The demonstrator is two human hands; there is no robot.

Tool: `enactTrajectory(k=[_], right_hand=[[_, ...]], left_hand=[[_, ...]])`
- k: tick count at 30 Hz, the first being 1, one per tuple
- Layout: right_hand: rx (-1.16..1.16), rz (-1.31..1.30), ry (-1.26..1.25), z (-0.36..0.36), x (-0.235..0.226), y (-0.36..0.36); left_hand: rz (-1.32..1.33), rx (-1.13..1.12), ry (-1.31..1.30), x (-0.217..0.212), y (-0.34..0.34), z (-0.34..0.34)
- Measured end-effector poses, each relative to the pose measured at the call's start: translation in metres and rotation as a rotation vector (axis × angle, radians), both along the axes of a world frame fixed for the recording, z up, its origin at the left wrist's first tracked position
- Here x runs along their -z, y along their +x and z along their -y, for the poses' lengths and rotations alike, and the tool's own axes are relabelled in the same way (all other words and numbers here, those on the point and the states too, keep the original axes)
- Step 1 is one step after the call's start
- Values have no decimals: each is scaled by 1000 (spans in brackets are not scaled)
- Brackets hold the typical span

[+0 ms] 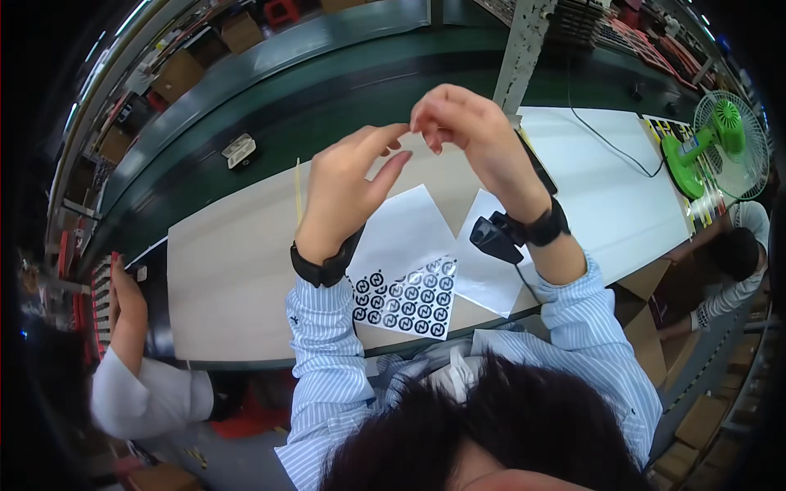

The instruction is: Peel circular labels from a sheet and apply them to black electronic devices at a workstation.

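Observation:
Both hands are raised above the table, with their fingertips meeting or nearly meeting. My left hand [348, 173] has its thumb spread from the index finger, which reaches to the fingertips of my right hand [458, 121]. The fingers of my right hand are curled in, and anything small between them is too fine to make out. Below lies a sticker sheet [405, 299] with rows of round black-and-white stickers; its upper part is plain white. Another white sheet [499, 282] lies to its right, partly behind a black device [495, 239] at my right wrist.
A green fan [725, 139] stands at the right end of the table [237, 278]. A metal post [524, 57] rises at the far edge. A white case [239, 150] sits on the green conveyor [327, 106]. Co-workers [151, 393] are at both sides, with cartons [655, 348] at right.

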State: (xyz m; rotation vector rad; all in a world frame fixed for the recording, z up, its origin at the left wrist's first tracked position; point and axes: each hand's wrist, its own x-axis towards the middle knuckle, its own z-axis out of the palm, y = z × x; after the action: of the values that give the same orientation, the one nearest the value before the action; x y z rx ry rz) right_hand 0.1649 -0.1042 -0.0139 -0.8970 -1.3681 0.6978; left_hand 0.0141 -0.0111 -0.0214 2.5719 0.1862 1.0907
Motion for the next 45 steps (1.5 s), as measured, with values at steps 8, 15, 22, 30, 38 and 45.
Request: enactTrajectory(k=[8,15,22,30,38,45], right_hand=[[-332,-862,-316,-55,56,36],[58,-492,-511,-79,97,41],[-68,-542,-569,-81,108,39],[22,-604,-588,-81,104,31],[-23,-661,-636,-80,101,28],[-98,-676,-626,-81,104,30]], left_hand=[[-22,-69,-127,26,10,-30],[-207,-66,-168,68,32,-49],[-132,-27,-42,88,44,-50],[-69,-38,19,87,51,-42],[-27,-28,-11,94,56,-39],[17,-52,33,91,54,-40]])
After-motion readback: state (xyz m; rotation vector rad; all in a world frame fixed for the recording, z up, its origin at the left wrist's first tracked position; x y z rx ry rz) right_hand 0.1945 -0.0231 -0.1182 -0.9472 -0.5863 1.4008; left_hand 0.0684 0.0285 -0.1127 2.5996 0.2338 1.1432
